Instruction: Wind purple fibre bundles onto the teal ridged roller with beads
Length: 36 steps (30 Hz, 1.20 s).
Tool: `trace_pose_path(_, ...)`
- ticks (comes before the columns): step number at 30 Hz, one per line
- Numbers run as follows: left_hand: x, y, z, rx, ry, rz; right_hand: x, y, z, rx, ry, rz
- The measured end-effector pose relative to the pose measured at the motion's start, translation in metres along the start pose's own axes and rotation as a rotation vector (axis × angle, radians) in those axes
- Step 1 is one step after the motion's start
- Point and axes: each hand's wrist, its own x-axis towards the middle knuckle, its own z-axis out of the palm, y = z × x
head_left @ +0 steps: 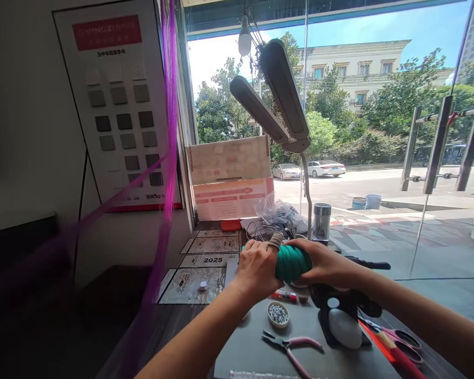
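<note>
Both hands hold a bulky green roll (pixel 293 263) with a ridged, wound surface, level above the far part of the grey work mat. My left hand (pixel 256 266) is closed round its left end, and a beige wrap (pixel 276 240) shows on one finger. From the other side my right hand (pixel 326 260) grips the roll, thumb below and fingers over the top. Under the hands lie a small round dish (pixel 278 314) of tiny silvery pieces and pink-handled pliers (pixel 290 345) with their handles spread. The roll's ends are partly hidden by my hands.
A two-headed desk lamp (pixel 306 179) rises behind the hands. On the right are a black stand with a white rounded piece (pixel 345 329) and pink-handled scissors (pixel 403 339). A lidded jar (pixel 322 222) stands by the window. Purple strands (pixel 169 158) hang at left.
</note>
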Motion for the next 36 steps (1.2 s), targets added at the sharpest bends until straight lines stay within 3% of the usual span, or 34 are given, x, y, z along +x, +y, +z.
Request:
trace_pose_path(5, -0.007, -0.022, -0.020, -0.105, -0.050, 0.067, -0.001, 0.010, 0.000, -0.050, -0.052, 0.014)
trace_pose_path(9, -0.018, -0.047, -0.033, -0.345, -0.089, -0.065, -0.005, 0.009, -0.001, -0.114, -0.042, 0.010)
trace_pose_path(13, -0.024, -0.063, -0.014, -0.722, -0.041, -0.377, -0.006, -0.008, 0.006, -0.276, 0.045, -0.031)
trace_pose_path(15, -0.024, -0.067, 0.002, -0.771, -0.057, -0.523, -0.005, -0.017, 0.014, -0.376, 0.121, -0.076)
trace_pose_path(18, -0.021, -0.067, 0.019, -0.801, -0.084, -0.626, -0.001, -0.026, 0.027, -0.483, 0.234, -0.140)
trace_pose_path(27, -0.024, -0.061, 0.020, -0.955, -0.086, -0.694, 0.012, -0.028, 0.049, -0.628, 0.367, -0.192)
trace_pose_path(36, -0.028, -0.058, 0.022, -1.007, -0.057, -0.732, 0.013, -0.026, 0.049, -0.593, 0.368, -0.177)
